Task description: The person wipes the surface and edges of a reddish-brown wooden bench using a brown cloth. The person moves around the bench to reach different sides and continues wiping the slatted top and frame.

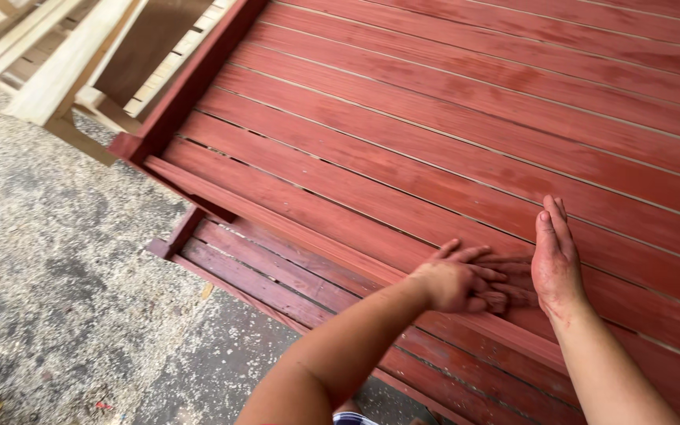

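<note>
Red-stained slatted panel (466, 118) under both open grips, left hand (458, 279) flat, right hand (554, 260) edge-on.

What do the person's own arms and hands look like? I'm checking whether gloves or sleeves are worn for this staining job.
Both forearms are bare, no sleeves in view. No gloves, watch or rings show. The left hand and right hand are smeared with reddish stain like the slatted wooden panel.

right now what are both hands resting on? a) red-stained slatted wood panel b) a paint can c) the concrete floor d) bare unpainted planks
a, since the left hand and the right hand both lie on the red-stained slatted panel, while the unpainted wooden frames stand off at the top left and the concrete floor lies beside the panel.
</note>
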